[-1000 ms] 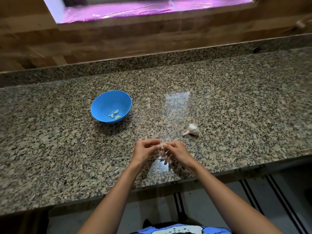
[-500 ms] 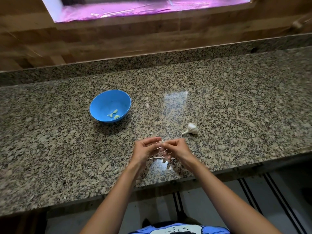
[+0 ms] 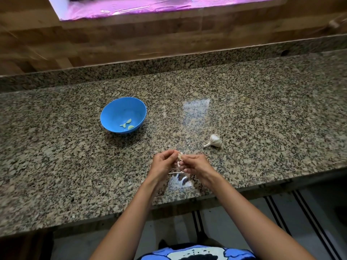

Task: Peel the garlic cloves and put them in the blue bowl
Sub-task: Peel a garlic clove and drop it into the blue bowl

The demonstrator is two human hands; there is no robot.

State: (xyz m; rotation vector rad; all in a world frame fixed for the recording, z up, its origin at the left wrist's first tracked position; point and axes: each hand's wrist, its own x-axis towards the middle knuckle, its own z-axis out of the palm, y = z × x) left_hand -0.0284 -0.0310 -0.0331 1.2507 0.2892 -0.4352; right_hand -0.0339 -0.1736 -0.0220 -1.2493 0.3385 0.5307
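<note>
While you pinch clove [image 3: 180, 156] between left hand [image 3: 163, 164] and right hand [image 3: 195, 164], fingers curled tight on it above counter [image 3: 262, 109], risk: slippery clove pops out, misses bowl [image 3: 114, 111], rolls off edge.

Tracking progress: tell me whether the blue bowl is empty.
Not empty. The blue bowl holds a few peeled cloves near its front wall.
</note>
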